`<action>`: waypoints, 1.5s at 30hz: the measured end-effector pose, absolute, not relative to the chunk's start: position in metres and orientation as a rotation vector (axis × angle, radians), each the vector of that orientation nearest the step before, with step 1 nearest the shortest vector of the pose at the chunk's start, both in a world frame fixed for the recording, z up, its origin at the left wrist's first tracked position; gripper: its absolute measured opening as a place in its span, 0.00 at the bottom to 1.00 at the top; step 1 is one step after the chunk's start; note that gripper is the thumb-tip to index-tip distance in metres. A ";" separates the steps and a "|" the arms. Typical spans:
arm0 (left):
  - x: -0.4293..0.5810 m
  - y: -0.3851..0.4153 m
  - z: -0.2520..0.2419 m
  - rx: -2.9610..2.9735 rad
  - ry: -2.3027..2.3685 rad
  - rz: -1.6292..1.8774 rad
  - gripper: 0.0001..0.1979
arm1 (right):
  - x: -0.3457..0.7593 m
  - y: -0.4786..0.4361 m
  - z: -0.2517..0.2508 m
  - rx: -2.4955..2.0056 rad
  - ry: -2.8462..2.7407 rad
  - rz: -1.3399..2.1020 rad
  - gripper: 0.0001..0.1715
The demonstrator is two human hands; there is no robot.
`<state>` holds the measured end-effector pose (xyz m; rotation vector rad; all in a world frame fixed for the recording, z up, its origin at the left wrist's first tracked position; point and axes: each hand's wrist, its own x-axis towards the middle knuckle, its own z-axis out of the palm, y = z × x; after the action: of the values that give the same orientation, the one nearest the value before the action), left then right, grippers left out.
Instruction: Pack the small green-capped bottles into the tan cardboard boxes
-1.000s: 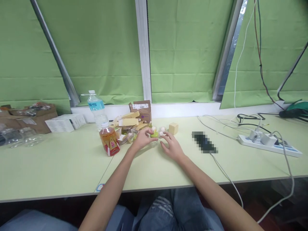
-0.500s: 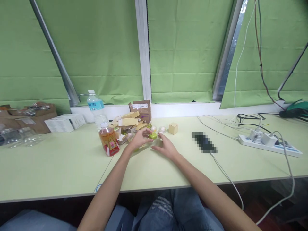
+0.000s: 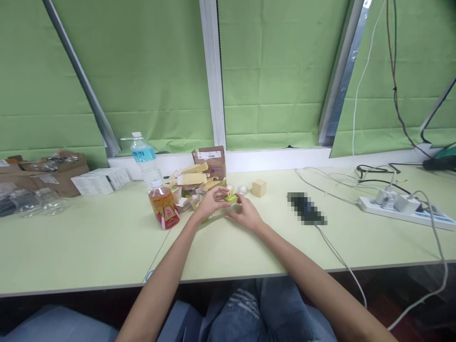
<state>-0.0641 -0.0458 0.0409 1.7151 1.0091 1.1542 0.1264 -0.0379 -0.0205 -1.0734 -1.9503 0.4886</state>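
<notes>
Between my two hands is a small lime-green piece (image 3: 231,198) with a yellow loop on top; its exact kind is unclear. My left hand (image 3: 213,201) grips it from the left with thumb and fingers. From the right, my right hand (image 3: 247,215) has its fingertips against the same piece, the thumb lower and nearer me. Just behind them sit small round whitish things (image 3: 243,189). A small cream cube-shaped box (image 3: 259,188) stands to the right. Opened cream cartons (image 3: 192,179) lie heaped beyond my left hand.
Left of my hands stand a bottle of amber drink (image 3: 164,206) and a clear water bottle (image 3: 145,161). A pixelated dark object (image 3: 306,208) with a cable and a power strip (image 3: 406,213) lie right. Clear jars (image 3: 50,202) and white boxes (image 3: 101,181) are far left.
My right fingers have closed in on the green piece and now touch it; its yellow loop has come into sight. The whole view has shifted slightly, with table things appearing further right.
</notes>
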 end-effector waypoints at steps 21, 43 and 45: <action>-0.045 -0.048 0.034 1.938 0.912 1.068 0.21 | 0.147 -0.028 -0.031 -0.904 -1.826 0.862 0.58; -0.050 -0.052 0.042 2.167 1.284 1.231 0.15 | 0.154 -0.031 -0.024 -0.869 -1.837 0.931 0.45; -0.064 -0.051 0.049 2.187 1.524 1.426 0.17 | 0.154 -0.036 -0.021 -0.870 -1.885 0.746 0.41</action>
<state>-0.0643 -0.0512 0.0490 2.1866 1.5245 1.4257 0.1542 -0.0355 -0.0211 -0.8697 -1.8851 0.7460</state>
